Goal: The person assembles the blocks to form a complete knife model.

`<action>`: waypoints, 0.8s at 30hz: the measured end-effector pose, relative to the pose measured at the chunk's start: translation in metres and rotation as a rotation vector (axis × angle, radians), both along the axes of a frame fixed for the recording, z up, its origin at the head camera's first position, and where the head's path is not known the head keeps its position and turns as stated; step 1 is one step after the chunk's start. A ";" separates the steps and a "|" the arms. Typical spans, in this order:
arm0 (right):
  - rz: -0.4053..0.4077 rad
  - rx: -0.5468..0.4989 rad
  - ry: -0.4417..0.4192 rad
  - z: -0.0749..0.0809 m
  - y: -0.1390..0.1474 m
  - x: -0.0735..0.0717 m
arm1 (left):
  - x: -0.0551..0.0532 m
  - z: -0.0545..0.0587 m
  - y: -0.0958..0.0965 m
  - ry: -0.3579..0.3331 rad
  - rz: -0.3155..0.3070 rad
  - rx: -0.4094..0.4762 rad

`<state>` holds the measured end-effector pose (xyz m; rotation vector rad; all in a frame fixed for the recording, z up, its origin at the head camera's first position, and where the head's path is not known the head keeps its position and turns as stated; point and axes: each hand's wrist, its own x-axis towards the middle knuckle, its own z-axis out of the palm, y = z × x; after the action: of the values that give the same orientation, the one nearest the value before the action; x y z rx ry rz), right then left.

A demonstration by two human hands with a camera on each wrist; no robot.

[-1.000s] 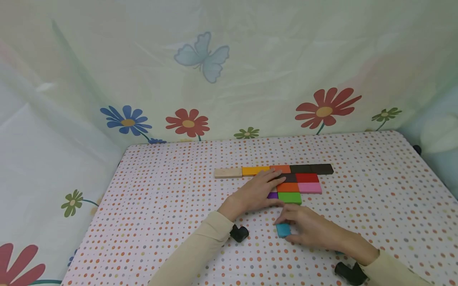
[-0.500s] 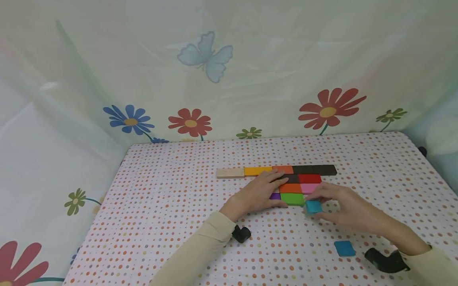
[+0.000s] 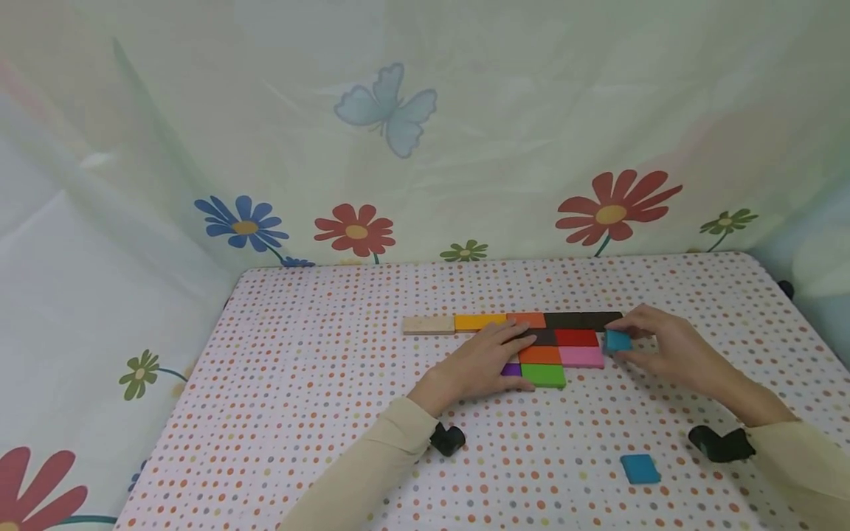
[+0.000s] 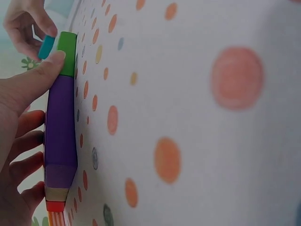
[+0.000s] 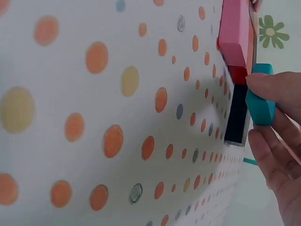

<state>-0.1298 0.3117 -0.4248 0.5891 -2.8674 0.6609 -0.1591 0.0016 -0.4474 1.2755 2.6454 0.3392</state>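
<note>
My right hand (image 3: 684,354) pinches a small blue block (image 3: 617,340) between thumb and fingers, close to the right end of the red block (image 3: 576,338). In the right wrist view the blue block (image 5: 261,96) overlaps the dark block (image 5: 237,113) and sits near the pink block (image 5: 234,37). My left hand (image 3: 474,365) rests over the left part of the rows, fingers spread and hiding some blocks. Its thumb reaches the green block (image 4: 68,52) and lies along the purple block (image 4: 61,127). Another orange block (image 3: 540,355) shows right of the left hand.
A row along the back holds a plain wooden block (image 3: 429,326), a yellow block (image 3: 473,322), an orange block (image 3: 526,320) and black blocks (image 3: 584,321). A second blue block (image 3: 640,469) lies nearer on the dotted tablecloth (image 3: 299,405). A flowered sheet (image 3: 518,147) hangs behind.
My right hand has carried the blue block from the near side of the rows to the right and away, up beside the red block. The left hand has stayed on the blocks.
</note>
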 end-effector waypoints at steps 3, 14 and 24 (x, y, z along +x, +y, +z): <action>-0.009 0.023 -0.018 -0.001 -0.001 -0.006 | 0.000 0.001 0.001 0.005 -0.003 0.004; 0.009 0.048 -0.055 -0.004 -0.002 -0.013 | 0.001 0.001 0.000 0.010 0.000 -0.001; 0.035 0.065 -0.048 -0.010 -0.001 -0.014 | 0.000 0.000 0.000 0.009 0.003 -0.005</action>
<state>-0.1436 0.3110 -0.4348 0.6426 -2.9395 0.5968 -0.1588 0.0019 -0.4478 1.2742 2.6550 0.3274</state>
